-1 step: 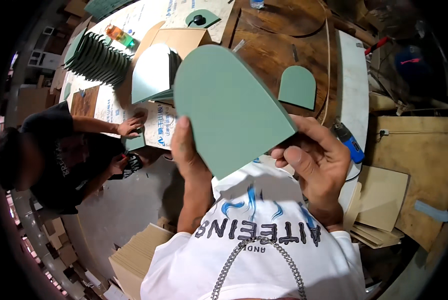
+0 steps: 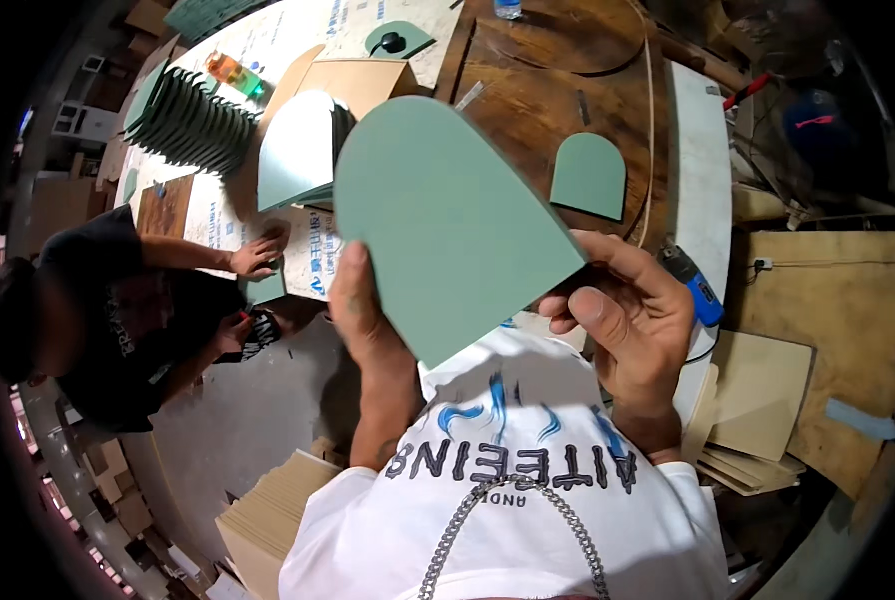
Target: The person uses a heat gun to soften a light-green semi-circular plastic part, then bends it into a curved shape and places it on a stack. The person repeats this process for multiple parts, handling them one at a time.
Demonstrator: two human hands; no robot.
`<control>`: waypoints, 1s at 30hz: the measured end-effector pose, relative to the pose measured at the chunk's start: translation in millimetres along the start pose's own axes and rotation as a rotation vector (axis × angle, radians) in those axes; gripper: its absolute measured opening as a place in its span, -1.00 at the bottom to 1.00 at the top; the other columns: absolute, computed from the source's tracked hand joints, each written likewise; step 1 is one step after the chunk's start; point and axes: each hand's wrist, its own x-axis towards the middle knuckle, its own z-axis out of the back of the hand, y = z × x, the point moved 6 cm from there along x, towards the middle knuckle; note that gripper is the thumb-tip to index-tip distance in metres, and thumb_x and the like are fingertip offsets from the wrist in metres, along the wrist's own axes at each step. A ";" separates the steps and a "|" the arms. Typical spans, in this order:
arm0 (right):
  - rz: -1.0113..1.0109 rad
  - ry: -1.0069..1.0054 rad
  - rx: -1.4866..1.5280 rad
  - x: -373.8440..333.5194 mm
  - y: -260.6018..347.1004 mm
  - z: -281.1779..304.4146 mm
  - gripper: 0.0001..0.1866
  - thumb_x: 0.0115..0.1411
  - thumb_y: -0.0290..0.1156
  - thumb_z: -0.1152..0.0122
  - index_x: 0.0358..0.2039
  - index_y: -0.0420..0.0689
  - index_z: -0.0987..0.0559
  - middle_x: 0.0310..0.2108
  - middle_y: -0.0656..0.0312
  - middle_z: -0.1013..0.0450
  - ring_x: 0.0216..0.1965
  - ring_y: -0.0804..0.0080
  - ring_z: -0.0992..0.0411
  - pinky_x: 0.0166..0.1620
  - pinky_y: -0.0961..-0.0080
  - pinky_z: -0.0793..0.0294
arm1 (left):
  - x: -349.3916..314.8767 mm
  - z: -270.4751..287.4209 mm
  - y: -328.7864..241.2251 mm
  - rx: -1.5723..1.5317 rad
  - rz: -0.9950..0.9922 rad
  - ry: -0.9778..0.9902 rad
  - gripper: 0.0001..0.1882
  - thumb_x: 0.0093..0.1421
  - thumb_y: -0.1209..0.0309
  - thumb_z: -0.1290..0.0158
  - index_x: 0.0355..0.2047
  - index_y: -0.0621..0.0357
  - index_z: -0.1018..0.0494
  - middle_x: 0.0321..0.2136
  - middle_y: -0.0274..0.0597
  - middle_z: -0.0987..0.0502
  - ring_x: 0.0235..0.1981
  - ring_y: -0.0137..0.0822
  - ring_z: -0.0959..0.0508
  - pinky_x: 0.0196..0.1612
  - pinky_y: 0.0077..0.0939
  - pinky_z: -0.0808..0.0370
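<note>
A green arch-topped panel (image 2: 448, 225) with a flat lower edge is held up in front of my chest, tilted. My left hand (image 2: 356, 300) grips its left edge, thumb along the side and the other fingers hidden behind it. At the lower right corner, my right hand (image 2: 633, 300) has its fingers bent against the edge and partly behind the panel; its thumb stands off the face. Beyond, a stack of similar green panels (image 2: 298, 150) lies on the table, and a smaller green arched piece (image 2: 590, 175) rests on the dark wood board (image 2: 528, 100).
A co-worker (image 2: 118, 310) at left has one hand on the table edge. Several green panels (image 2: 188, 120) stand in a row near an orange-green bottle (image 2: 236, 75). A blue heat gun-like tool (image 2: 696, 285) lies at right. Brown sheets (image 2: 768, 400) and stacked boards (image 2: 278, 520) are beside me.
The panel and my left hand have shifted slightly left and down. My right hand keeps its place at the corner, and the whole view has moved a little.
</note>
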 end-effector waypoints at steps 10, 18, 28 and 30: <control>-0.087 0.037 0.044 -1.5 -14.6 -1.9 -0.68 0.19 -0.53 -0.08 -0.05 -0.38 -0.41 -0.30 -0.02 -0.51 -0.31 0.37 -0.53 -0.28 0.56 -0.59 | -51.5 20.3 -63.7 0.993 -0.873 -0.153 -0.65 0.27 0.41 0.16 0.05 0.23 -0.25 -0.01 -0.04 -0.39 -0.04 -0.27 -0.47 -0.01 -0.42 -0.50; -0.045 -0.062 -0.011 -0.4 -20.7 -8.1 -0.64 0.13 -0.55 -0.15 -0.05 -0.36 -0.42 -0.35 0.05 -0.51 -0.38 0.43 -0.51 -0.32 0.60 -0.55 | -55.9 20.8 -80.4 0.896 -0.784 -0.352 -0.68 0.19 0.32 0.04 -0.08 0.17 -0.34 -0.35 -0.11 -0.46 -0.28 -0.36 -0.47 -0.14 -0.51 -0.40; 0.630 0.346 -0.842 6.4 18.1 -14.0 -0.59 -0.04 -0.53 -0.30 -0.11 -0.22 -0.52 -0.39 0.03 -0.54 -0.46 0.26 -0.54 -0.43 0.54 -0.53 | -51.8 10.8 -78.4 1.108 -0.642 -0.183 -0.56 0.15 0.23 -0.04 0.00 0.14 -0.28 -0.09 -0.13 -0.41 -0.08 -0.25 -0.49 -0.12 -0.44 -0.58; 0.700 0.402 -0.877 5.4 17.3 -12.5 -0.63 -0.06 -0.52 -0.31 -0.16 -0.21 -0.53 -0.48 0.09 -0.53 -0.56 0.31 -0.51 -0.53 0.55 -0.49 | -42.3 3.1 -81.0 0.791 -0.334 -0.165 -0.57 0.15 0.26 -0.05 -0.01 0.13 -0.29 -0.08 -0.15 -0.40 -0.08 -0.24 -0.48 -0.11 -0.45 -0.58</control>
